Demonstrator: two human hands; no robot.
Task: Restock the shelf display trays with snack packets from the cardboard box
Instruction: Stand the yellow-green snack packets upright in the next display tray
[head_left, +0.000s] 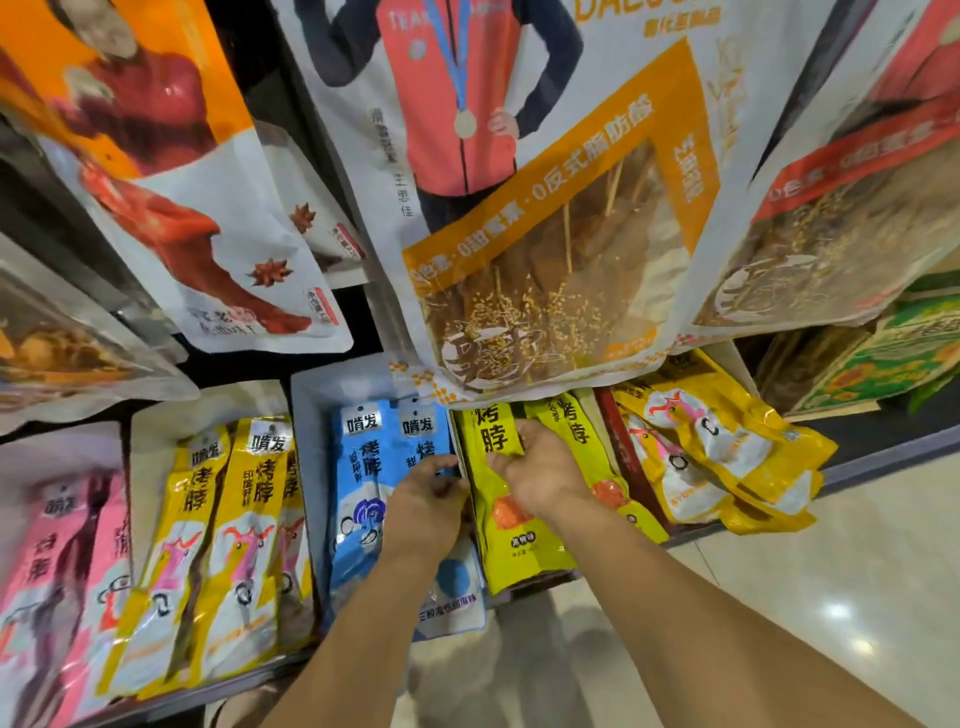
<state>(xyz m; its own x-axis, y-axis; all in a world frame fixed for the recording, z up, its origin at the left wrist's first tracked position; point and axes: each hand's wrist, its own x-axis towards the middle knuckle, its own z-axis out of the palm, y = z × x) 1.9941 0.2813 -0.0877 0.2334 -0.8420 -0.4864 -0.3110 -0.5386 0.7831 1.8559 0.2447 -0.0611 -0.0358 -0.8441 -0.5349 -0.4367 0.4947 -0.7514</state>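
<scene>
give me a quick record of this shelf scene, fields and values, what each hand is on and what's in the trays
left hand: on the blue packets, fingers curled at their right edge
right hand: on the yellow packets beside them
tray wall: white, left of the blue packets
far-left tray: pink packets
hanging above: large snack bags
cardboard box: not clearly seen
grip: cannot tell for either hand
</scene>
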